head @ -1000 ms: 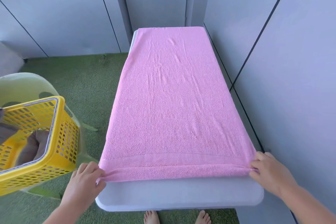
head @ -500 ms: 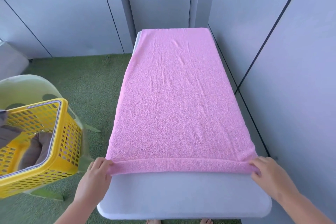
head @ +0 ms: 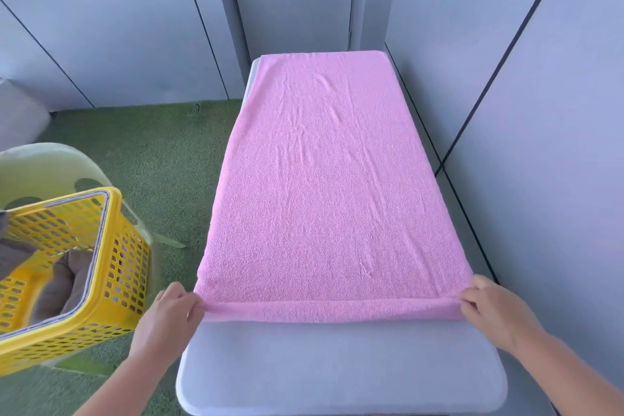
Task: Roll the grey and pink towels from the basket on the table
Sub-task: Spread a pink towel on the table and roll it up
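Head view: a yellow perforated plastic basket at the left holds a crumpled grey towel. A pink terry towel lies flat along the white worktop, its near edge rolled. The left hand and right hand each have their grip pinching one end of that roll.

Looks to me like a home balcony or laundry nook — fake grass floor, grey panelled walls, yellow laundry basket sitting on a plastic chair.
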Action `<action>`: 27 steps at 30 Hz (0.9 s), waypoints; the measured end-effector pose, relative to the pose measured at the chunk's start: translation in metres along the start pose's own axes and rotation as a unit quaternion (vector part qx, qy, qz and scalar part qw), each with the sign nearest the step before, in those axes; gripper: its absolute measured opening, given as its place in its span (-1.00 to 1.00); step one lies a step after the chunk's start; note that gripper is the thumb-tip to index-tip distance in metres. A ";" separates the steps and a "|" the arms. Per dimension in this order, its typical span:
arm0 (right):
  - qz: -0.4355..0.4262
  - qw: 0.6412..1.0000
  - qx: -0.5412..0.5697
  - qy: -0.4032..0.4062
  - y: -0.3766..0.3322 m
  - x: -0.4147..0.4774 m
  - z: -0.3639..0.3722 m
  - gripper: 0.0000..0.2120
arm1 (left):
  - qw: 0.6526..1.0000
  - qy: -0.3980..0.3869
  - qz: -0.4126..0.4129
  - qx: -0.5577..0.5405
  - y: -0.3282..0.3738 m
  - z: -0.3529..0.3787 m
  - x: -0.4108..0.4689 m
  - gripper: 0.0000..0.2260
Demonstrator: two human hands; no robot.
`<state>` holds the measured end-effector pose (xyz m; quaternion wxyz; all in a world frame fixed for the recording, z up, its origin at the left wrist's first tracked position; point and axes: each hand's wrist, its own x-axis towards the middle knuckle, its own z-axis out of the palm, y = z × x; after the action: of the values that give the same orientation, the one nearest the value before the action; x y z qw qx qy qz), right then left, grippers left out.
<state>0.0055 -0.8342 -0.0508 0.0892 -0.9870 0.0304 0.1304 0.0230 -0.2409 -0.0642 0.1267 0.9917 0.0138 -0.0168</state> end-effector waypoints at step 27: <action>-0.005 0.999 0.009 0.031 -0.003 0.028 -0.007 -0.70 | 0.995 0.025 0.089 0.029 -0.003 0.001 0.029 -0.73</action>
<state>0.0345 -0.8335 -0.0505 0.0973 -0.9899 0.0292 0.0988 0.0519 -0.2373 -0.0670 0.0983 0.9924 -0.0715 0.0191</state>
